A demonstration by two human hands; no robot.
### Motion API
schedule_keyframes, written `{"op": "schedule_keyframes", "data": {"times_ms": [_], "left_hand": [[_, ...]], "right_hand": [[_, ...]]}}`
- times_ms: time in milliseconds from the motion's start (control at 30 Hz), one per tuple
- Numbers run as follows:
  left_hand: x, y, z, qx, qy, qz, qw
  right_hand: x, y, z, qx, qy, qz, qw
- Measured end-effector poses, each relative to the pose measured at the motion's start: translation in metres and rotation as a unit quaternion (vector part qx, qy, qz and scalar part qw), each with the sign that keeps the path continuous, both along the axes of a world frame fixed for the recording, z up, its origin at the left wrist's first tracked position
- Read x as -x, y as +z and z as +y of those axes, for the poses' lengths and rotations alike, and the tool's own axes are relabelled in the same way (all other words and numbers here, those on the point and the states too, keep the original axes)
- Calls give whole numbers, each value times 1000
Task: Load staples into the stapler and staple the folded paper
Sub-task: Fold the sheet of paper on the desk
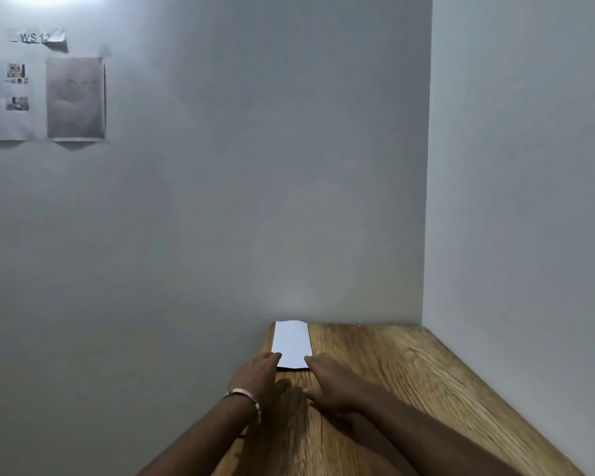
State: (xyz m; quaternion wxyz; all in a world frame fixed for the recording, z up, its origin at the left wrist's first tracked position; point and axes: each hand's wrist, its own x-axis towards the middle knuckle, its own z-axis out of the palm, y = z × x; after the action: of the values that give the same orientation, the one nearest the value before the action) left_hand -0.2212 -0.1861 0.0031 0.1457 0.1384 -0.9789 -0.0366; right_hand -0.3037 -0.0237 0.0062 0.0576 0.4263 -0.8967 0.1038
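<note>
Folded white paper strip (291, 344) lies on my wooden table (409, 389). My left hand (260, 374) and right hand (330, 381) touch its near corners, fingers straight.

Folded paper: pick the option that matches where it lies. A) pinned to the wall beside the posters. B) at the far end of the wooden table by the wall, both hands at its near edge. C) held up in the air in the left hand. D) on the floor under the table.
B: the folded paper lies flat on the wooden table near the wall, with the left hand and right hand at its near edge.
</note>
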Motion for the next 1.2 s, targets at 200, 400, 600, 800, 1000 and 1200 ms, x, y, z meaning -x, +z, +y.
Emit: {"op": "schedule_keyframes", "data": {"times_ms": [200, 400, 600, 800, 1000, 1200], "left_hand": [[33, -17, -18, -66, 22, -58, 996], [45, -25, -22, -48, 15, -99, 994], [35, -23, -15, -6, 18, -111, 994], [9, -15, -1, 30, 31, -112, 993], [-32, -4, 22, 63, 46, -119, 990], [-85, 3, 51, 67, 58, -114, 990]], "right_hand": [[28, -17, -28, -3, -2, -33, 999], [41, -27, -29, -50, -14, -51, 997], [32, -28, -21, -24, -7, -64, 998], [5, -20, -7, -11, 3, -85, 996], [-35, -14, 18, -10, 14, -79, 997], [-81, -13, 48, -23, 18, -62, 998]]}}
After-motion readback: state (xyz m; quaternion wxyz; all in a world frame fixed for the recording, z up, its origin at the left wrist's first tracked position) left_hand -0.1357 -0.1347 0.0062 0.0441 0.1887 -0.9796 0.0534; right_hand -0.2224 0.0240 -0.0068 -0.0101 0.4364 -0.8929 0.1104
